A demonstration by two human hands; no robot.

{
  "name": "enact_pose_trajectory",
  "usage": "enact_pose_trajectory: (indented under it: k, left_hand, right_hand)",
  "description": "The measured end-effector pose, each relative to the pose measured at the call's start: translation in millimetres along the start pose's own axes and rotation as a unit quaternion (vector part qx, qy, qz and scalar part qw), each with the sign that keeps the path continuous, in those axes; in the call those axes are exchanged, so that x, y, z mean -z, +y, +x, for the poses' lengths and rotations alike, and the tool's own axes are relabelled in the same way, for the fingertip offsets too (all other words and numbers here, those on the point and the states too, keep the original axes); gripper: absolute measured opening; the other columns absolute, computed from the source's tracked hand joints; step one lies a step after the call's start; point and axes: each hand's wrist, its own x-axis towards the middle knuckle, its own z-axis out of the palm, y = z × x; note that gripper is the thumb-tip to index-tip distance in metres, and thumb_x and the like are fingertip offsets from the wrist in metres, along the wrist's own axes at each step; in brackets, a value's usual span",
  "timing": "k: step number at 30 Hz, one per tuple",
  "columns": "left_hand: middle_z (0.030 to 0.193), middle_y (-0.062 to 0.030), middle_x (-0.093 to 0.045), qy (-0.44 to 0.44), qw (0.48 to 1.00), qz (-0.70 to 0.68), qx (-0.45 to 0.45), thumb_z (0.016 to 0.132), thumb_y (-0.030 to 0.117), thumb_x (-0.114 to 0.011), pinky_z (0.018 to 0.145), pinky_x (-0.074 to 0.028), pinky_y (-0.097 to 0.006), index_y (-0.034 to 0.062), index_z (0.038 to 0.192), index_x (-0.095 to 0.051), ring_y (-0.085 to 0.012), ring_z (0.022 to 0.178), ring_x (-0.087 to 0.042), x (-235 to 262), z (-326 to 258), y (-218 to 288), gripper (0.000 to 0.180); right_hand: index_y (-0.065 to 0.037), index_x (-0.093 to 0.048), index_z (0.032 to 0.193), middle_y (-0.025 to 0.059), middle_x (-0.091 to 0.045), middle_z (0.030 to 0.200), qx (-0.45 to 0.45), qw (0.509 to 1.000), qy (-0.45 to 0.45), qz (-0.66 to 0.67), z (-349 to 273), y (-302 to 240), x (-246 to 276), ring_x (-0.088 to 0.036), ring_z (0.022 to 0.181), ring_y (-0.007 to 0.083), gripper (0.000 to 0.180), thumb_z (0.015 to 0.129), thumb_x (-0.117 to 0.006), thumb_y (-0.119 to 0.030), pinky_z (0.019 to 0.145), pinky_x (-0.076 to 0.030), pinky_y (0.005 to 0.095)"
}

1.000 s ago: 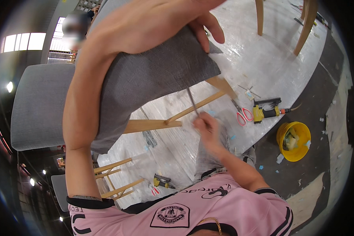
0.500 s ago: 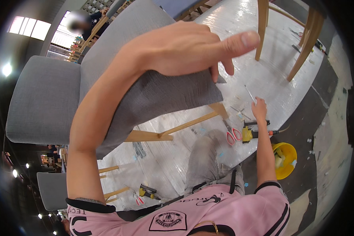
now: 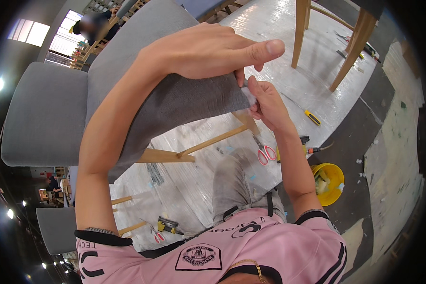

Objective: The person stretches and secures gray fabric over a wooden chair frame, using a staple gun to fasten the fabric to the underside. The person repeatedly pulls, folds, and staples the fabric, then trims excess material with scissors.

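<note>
A grey upholstered chair [image 3: 175,109] lies tipped over in front of me, its wooden legs pointing down and to the right. My left hand [image 3: 203,52] reaches across its top, thumb stretched out and fingers bent down over the far side, partly hidden. Near the fingertips, my right hand [image 3: 268,104] pinches the loose end of the grey fabric [image 3: 246,99] at the chair's corner, where a whitish underside shows. On the plastic-covered surface to the right lies a screwdriver [image 3: 312,117] with a yellow handle. Red-handled scissors [image 3: 266,154] lie below the right hand.
A yellow bucket [image 3: 335,185] with scraps stands at the lower right, beside a partly hidden yellow-and-black tool [image 3: 305,140] with a hose. Another such tool [image 3: 168,226] lies lower left. Wooden chair legs [image 3: 299,35] rise at the upper right. A person [image 3: 97,26] is in the background.
My right hand has let go of the screwdriver, which now lies on the plastic, and has moved up and left to the fabric corner. My left hand stays over the chair.
</note>
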Motion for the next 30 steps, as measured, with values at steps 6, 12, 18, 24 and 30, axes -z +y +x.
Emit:
enact_pose_trajectory:
  k: [6, 12, 18, 24, 30]
  left_hand:
    - [0.076, -0.0095, -0.075, 0.007, 1.000, 0.023, 0.001, 0.100, 0.080, -0.017, 0.086, -0.052, -0.039, 0.0071, 0.111, -0.075, -0.0259, 0.084, -0.072, -5, -1, -3, 0.094]
    - [0.098, -0.0139, -0.077, 0.074, 0.997, -0.020, -0.017, 0.108, 0.056, -0.038, 0.095, -0.051, -0.038, 0.0022, 0.118, -0.070, -0.0234, 0.103, -0.072, 1, -26, 10, 0.064]
    - [0.128, -0.0140, -0.070, 0.716, 0.683, 0.086, 0.112, 0.105, 0.019, -0.046, 0.110, -0.040, -0.047, 0.0056, 0.122, -0.067, -0.0296, 0.125, -0.062, -136, -199, -49, 0.030]
    - [0.129, -0.0087, -0.070, 0.675, 0.601, 0.402, 0.150, 0.107, 0.035, -0.033, 0.115, -0.029, -0.046, 0.0073, 0.122, -0.067, -0.0314, 0.127, -0.057, -163, -219, -120, 0.046]
    - [0.131, -0.0102, -0.068, 0.691, 0.614, 0.371, 0.092, 0.108, 0.039, -0.029, 0.113, -0.033, -0.046, 0.0071, 0.125, -0.066, -0.0308, 0.127, -0.057, -137, -281, -203, 0.052]
  right_hand:
    - [-0.011, -0.065, 0.079, -0.0079, -0.047, 0.064, -0.013, 1.000, 0.001, 0.005, 7, -6, -6, -0.037, 0.051, 0.0032, 0.047, 0.106, -0.057, -0.049, 0.046, -0.026, 0.0206]
    - [-0.005, -0.073, 0.090, -0.0063, -0.053, 0.072, 0.096, 0.983, 0.080, -0.132, 8, -2, -17, -0.046, 0.067, 0.0045, 0.042, 0.105, -0.062, -0.042, 0.065, -0.038, 0.0234]
    - [0.000, -0.077, 0.103, 0.0013, -0.072, 0.102, 0.139, 0.987, 0.079, -0.001, 8, 14, -23, -0.060, 0.093, 0.0070, 0.038, 0.105, -0.064, -0.036, 0.091, -0.045, 0.0263]
    - [-0.004, -0.076, 0.101, 0.0041, -0.076, 0.100, 0.111, 0.986, 0.081, 0.099, 9, 33, -34, -0.070, 0.091, 0.0115, 0.028, 0.105, -0.063, -0.029, 0.086, -0.053, 0.0314]
    - [0.004, -0.072, 0.089, 0.0116, -0.059, 0.131, 0.099, 0.992, 0.045, 0.068, 3, 89, -108, -0.051, 0.122, 0.0182, 0.041, 0.107, -0.059, -0.031, 0.108, -0.034, 0.0332]
